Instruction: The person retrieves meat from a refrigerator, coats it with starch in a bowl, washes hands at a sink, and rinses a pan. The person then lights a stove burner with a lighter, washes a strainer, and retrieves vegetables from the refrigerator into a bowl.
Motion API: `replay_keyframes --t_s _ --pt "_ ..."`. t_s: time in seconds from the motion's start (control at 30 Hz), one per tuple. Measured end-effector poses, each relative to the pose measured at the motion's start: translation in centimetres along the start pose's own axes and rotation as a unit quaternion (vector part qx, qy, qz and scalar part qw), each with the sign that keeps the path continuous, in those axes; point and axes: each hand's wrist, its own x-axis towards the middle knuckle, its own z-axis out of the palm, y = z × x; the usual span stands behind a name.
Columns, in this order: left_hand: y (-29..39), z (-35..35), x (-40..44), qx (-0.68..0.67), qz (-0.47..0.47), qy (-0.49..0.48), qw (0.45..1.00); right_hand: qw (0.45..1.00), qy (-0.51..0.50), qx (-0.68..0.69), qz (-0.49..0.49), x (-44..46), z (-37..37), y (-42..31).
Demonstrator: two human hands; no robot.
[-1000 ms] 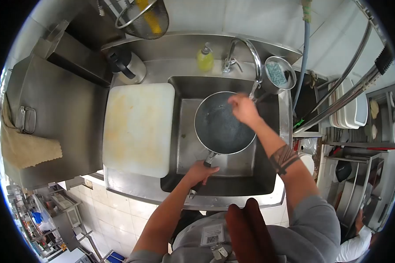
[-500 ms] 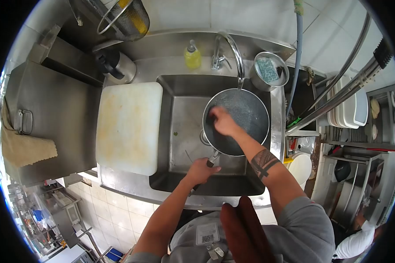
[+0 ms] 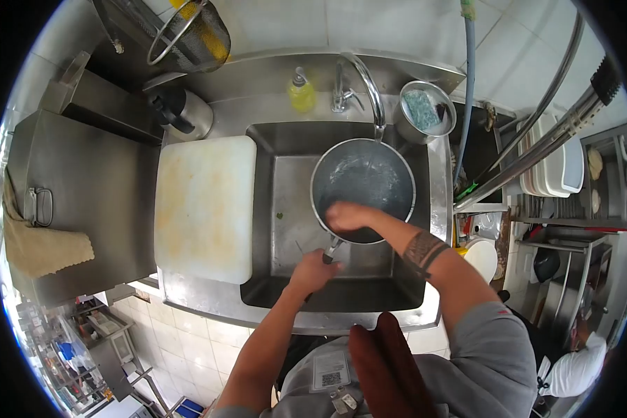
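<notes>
the frying pan [image 3: 364,175] is over the sink basin [image 3: 292,181], its far rim beneath the faucet spout [image 3: 378,115]. the left hand [image 3: 315,272] has its fingers wrapped around the pan's handle [image 3: 334,246]. the right hand [image 3: 350,217] is inside the pan, fingers by the near-left wall; blur hides whether they grip anything.

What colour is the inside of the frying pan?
The frying pan is dark grey inside, best seen in the head view.
</notes>
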Motion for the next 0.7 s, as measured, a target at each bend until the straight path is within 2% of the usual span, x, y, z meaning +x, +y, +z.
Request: replay_keyframes --t_s 0.03,0.07,0.1,0.13,0.17,0.2,0.23,0.27,0.33,0.37,0.4,0.43,0.47,0.5,0.53,0.57,0.6,0.63,0.67,0.7 --pt "0.2 -0.7 -0.1 -0.049 -0.055 -0.025 0.997 0.987 -0.146 -0.055 0.043 -0.8 0.2 2.3" --pt "0.5 -1.5 -0.5 -0.051 -0.054 -0.022 0.997 0.948 -0.287 -0.11 0.084 -1.8 0.0 4.9" --pt "0.9 -2.2 -1.2 -0.049 -0.08 -0.044 0.995 0.962 -0.132 -0.149 0.187 -4.0 -2.4 4.7" --pt "1.0 -2.5 -1.8 -0.046 -0.108 -0.068 0.991 0.942 0.028 -0.179 0.282 -5.6 -5.2 3.6" --pt "0.6 -2.0 -1.8 -0.045 -0.109 -0.069 0.991 0.931 0.094 -0.176 0.306 -4.2 -7.2 3.5" --pt "0.1 -1.0 -1.5 -0.016 -0.058 -0.053 0.997 0.914 0.161 -0.173 0.33 -2.4 -8.5 3.1" --pt "-0.2 0.0 -1.0 0.012 -0.006 -0.038 0.999 0.923 0.23 -0.166 0.261 -0.9 -7.4 2.3" --pt "-0.3 0.8 -0.4 0.014 -0.003 -0.038 0.999 0.922 0.298 -0.159 0.188 0.8 -5.8 1.7" --pt "-0.5 1.6 0.8 0.06 0.06 0.028 0.996 0.961 0.272 -0.027 0.049 3.1 -0.3 0.9" --pt "0.2 0.5 0.5 0.059 0.06 0.029 0.996 0.991 0.129 0.014 0.022 2.0 0.8 0.1" --pt "1.7 -1.5 0.1 -0.046 -0.03 -0.024 0.998 0.998 -0.018 0.052 -0.004 0.7 0.9 -0.1" --pt "2.4 -3.0 -0.1 -0.151 -0.118 -0.077 0.979 0.996 -0.08 -0.019 -0.032 -0.9 0.5 1.9" --pt "1.7 -3.4 -0.2 -0.157 -0.116 -0.074 0.978 0.984 -0.144 -0.09 -0.061 -2.8 0.2 4.4" --pt "0.5 -3.7 -0.5 -0.188 -0.111 -0.095 0.971 0.98 -0.127 -0.141 0.054 -4.5 -3.0 4.4" --pt "-0.4 -3.6 -0.7 -0.218 -0.106 -0.115 0.963 0.962 -0.105 -0.19 0.167 -5.4 -7.5 4.1" --pt "-0.6 -3.3 -0.8 -0.223 -0.105 -0.111 0.963 0.98 0.081 -0.147 0.104 -5.0 -9.8 5.3" --pt "-0.8 -2.8 -1.0 -0.309 -0.126 -0.134 0.933 0.943 0.282 -0.037 0.172 -3.6 -11.5 6.1" --pt "-1.1 -2.2 -1.4 -0.394 -0.146 -0.156 0.894 0.9 0.418 -0.039 0.113 -1.3 -13.1 8.5" --pt "-1.8 -1.3 -1.7 -0.399 -0.146 -0.148 0.893 0.903 0.415 -0.041 0.105 -0.1 -15.1 8.4" --pt "-2.7 -0.3 -2.2 -0.598 -0.157 -0.256 0.743 0.905 0.394 0.043 0.158 0.8 -17.2 7.5"
